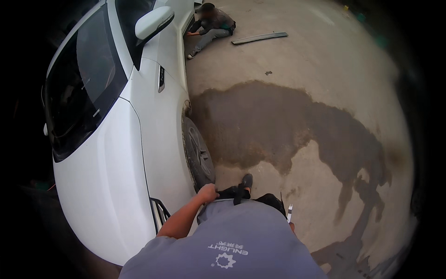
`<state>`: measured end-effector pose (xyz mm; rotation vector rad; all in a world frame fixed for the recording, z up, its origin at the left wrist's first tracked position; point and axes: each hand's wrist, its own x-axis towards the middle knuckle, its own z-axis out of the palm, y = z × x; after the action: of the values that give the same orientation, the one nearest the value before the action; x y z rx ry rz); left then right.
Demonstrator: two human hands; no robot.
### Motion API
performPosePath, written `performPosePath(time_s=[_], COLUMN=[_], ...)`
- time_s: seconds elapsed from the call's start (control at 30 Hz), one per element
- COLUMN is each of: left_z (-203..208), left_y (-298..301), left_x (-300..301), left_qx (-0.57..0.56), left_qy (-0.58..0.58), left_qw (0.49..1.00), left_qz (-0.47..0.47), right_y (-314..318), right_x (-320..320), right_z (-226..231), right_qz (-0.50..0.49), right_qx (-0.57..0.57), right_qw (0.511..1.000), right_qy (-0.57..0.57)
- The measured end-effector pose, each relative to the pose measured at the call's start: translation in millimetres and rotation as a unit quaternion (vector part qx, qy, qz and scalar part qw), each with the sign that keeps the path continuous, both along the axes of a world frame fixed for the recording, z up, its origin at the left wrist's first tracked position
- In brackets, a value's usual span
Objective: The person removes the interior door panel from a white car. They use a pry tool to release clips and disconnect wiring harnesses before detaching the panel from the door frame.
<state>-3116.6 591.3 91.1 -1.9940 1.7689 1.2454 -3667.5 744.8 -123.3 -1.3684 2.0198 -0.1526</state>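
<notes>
A white car (116,153) stands along my left side. My left hand (207,193) is closed in a fist beside the front wheel (199,149), close to my dark trousers (227,192). What it grips, if anything, is hidden. My right hand (291,226) shows only as a sliver past the edge of my grey shirt (251,228). Out of it sticks a slim silver-and-white object (290,213), pointing up; its kind is too small to make out. Most of that hand is behind the shirt.
Further along the car's side a person (213,25) sits on the ground, one hand at the car's lower edge. A long grey strip (259,38) lies near them. A dark wet patch (260,125) spreads over the concrete floor (316,69). The side mirror (154,22) juts out.
</notes>
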Motion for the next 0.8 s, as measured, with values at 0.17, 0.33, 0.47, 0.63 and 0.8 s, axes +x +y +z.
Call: performPosePath(time_s=[0.17, 0.33, 0.47, 0.63, 0.8], left_z=[6, -12, -53, -23, 34], left_y=[-91, -207, -289, -455, -593], left_x=[17, 13, 17, 25, 75], left_qx=[-0.016, 0.011, 0.007, -0.021, -0.145], left_qy=[-0.001, -0.01, -0.012, -0.005, 0.004], left_qw=[0.999, 1.0, 0.999, 0.999, 0.97], left_qz=[0.028, 0.003, -0.029, 0.036, 0.193], right_y=[-124, -293, -449, -644, -851], right_x=[0, 33, 71, 76, 85], right_z=[-36, -3, 62, 80, 51], right_qz=[0.019, 0.012, -0.089, -0.125, -0.128], right_qx=[-0.008, 0.037, 0.18, 0.178, 0.194], right_qw=[0.998, 0.999, 0.977, 0.973, 0.969], right_qy=[-0.052, -0.009, -0.073, -0.083, -0.082])
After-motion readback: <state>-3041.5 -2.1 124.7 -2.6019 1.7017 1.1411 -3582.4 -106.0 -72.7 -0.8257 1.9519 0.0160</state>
